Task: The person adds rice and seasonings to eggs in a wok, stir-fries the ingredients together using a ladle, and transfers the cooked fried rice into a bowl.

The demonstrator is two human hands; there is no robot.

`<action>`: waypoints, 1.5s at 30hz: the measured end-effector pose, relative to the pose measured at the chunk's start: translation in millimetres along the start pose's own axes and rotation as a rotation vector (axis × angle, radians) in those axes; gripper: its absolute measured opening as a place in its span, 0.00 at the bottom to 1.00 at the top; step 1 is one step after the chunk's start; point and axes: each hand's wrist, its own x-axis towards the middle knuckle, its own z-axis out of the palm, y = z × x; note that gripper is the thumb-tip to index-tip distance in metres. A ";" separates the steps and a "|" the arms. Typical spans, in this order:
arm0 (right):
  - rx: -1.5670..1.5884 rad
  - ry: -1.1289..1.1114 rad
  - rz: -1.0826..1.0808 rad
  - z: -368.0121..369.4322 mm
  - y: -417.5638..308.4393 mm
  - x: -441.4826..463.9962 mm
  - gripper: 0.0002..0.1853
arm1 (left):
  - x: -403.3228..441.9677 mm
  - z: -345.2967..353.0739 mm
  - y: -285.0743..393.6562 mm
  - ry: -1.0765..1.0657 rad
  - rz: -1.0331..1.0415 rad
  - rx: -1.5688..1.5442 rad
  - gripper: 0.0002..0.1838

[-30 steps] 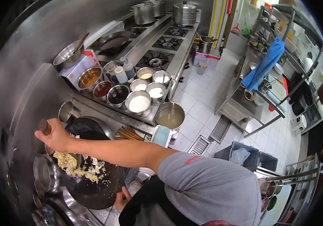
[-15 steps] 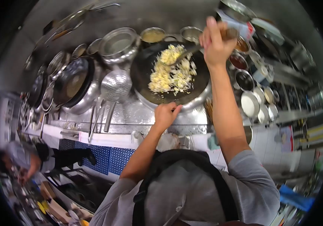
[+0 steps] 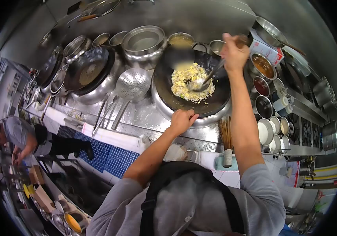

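Fried rice with yellow egg [image 3: 186, 80] lies heaped in a large black wok [image 3: 168, 92]. My right hand [image 3: 235, 53], above the wok's right side, is wrapped round the wooden handle of a metal ladle [image 3: 200, 83]; the ladle's bowl rests in the rice. At the wok's near rim my left hand [image 3: 183, 121] is closed on the edge, its fingertips partly hidden.
A perforated skimmer [image 3: 133, 84] and a second black wok [image 3: 91, 74] are on the left. Sauce pots [image 3: 263, 106] and a carton [image 3: 268, 49] stand right. A bamboo brush [image 3: 226, 137] sits at the front edge. Another person [image 3: 21, 133] works far left.
The view has swung left from the side stoves to face the wok. Since half a second ago the rice has been gathered into a tighter heap, and the ladle's bowl has shifted within it.
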 end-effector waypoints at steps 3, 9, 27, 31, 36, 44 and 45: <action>-0.053 0.090 -0.114 -16.7 39.6 -11.4 0.20 | 1.9 -3.0 3.4 -0.003 0.011 -0.006 0.18; 0.039 -0.035 -0.012 28.2 14.1 -22.7 0.17 | 4.9 -7.5 0.8 -0.012 0.043 0.000 0.18; 0.187 0.130 -0.125 -89.8 3.2 -22.4 0.19 | 1.3 -3.1 -9.5 -0.051 0.039 -0.106 0.19; 0.199 0.121 0.048 -68.0 19.9 -39.5 0.20 | 1.4 -0.5 -6.6 -0.059 0.023 -0.079 0.19; 0.054 0.088 0.054 -34.5 -45.0 -44.9 0.20 | -20.3 -21.5 36.3 0.049 0.082 0.023 0.19; 0.130 -0.072 0.095 -19.7 -123.0 -66.0 0.20 | -53.5 -85.4 89.3 0.136 0.266 0.032 0.23; 0.105 -0.079 0.111 -17.2 -112.6 -74.0 0.19 | -35.9 -68.6 79.0 0.175 0.187 -0.080 0.23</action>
